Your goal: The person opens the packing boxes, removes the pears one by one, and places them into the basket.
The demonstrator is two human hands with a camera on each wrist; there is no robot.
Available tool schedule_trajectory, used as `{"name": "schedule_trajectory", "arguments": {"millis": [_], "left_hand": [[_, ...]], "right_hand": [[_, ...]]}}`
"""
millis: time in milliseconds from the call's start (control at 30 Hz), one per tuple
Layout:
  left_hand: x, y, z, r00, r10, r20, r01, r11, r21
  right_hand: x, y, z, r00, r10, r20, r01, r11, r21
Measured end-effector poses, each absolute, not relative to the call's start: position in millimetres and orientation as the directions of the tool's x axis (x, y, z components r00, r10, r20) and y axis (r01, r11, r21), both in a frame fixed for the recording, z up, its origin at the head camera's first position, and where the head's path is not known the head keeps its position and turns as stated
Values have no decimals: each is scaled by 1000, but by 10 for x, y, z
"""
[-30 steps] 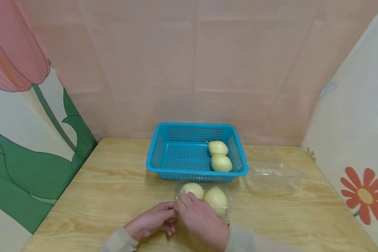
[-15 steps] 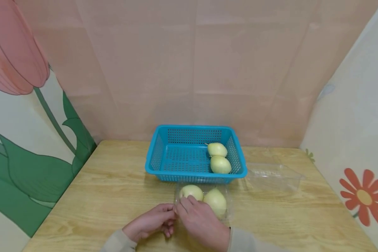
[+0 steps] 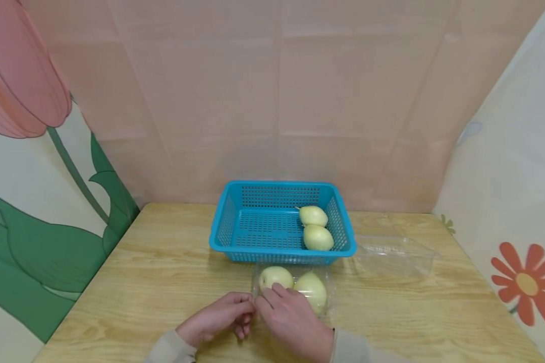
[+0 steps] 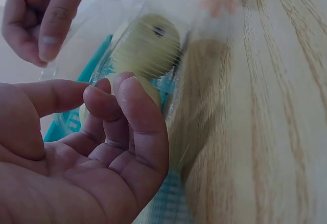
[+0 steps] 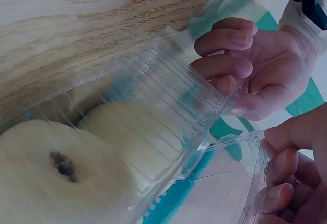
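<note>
A clear plastic clamshell box (image 5: 168, 75) holds two pale green pears (image 3: 276, 278) and lies on the table before the basket. My left hand (image 3: 224, 315) pinches the box's near left corner between thumb and forefinger, its other fingers curled. My right hand (image 3: 295, 322) reaches across the front of the box. In the right wrist view, that hand grips the edge of the clear lid (image 5: 250, 173), which stands apart from the box's rim there. From the left wrist view, a pear (image 4: 148, 45) shows through the ribbed plastic wall.
Just behind the box stands a blue perforated basket (image 3: 281, 254), with two pears (image 3: 318, 237) at its right side. Another clear plastic container (image 3: 395, 254) lies to the right of the basket. A wall with a pinkish covering (image 3: 277, 101) rises behind the wooden table (image 3: 163, 262).
The scene slid slightly down in the head view at first. Both hands stay at the box's near left corner, the right hand's fingers shifting only a little.
</note>
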State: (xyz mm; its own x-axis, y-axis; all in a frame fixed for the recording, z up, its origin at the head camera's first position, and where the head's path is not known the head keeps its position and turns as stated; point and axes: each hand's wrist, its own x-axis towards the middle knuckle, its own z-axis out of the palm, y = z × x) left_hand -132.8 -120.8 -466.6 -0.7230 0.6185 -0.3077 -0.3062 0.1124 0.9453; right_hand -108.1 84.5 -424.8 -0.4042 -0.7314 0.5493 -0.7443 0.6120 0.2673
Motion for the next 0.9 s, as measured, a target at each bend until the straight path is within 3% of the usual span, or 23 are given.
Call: {"name": "schedule_trajectory", "arguments": {"millis": [233,333,433,567,667,800,900], "left_hand": [[-1337,-1228,-4668,-717,642,-272,-285,86,955],[-1333,-1233,-4656,-718,650,-248,-269,70,961],[-1324,-1229,-4654,-726,646,-236,-263,56,963],[-1310,-1219,-4668,-740,631,-235,-269,43,962],[-1305,-1217,-4683,-742,627,-238,-273,41,961],[-1303,-1223,-4700,-737,635,-232,-270,39,962],[-1302,-1231,-4711,-732,645,-221,-264,32,964]], "right_hand": [[-1020,849,-4210,-332,-705,627,-808,555,196],[-996,842,-4227,-340,-696,632,-837,530,133],[-990,839,-4257,-446,-683,578,-812,580,59],[-1009,846,-4277,-636,-603,482,-677,735,25],[-1038,853,-4282,-740,-507,443,-566,824,-4],[-1094,879,-4282,-807,-414,421,-469,883,-30],[-1151,906,-4283,-814,-390,431,-439,899,-15]]}}
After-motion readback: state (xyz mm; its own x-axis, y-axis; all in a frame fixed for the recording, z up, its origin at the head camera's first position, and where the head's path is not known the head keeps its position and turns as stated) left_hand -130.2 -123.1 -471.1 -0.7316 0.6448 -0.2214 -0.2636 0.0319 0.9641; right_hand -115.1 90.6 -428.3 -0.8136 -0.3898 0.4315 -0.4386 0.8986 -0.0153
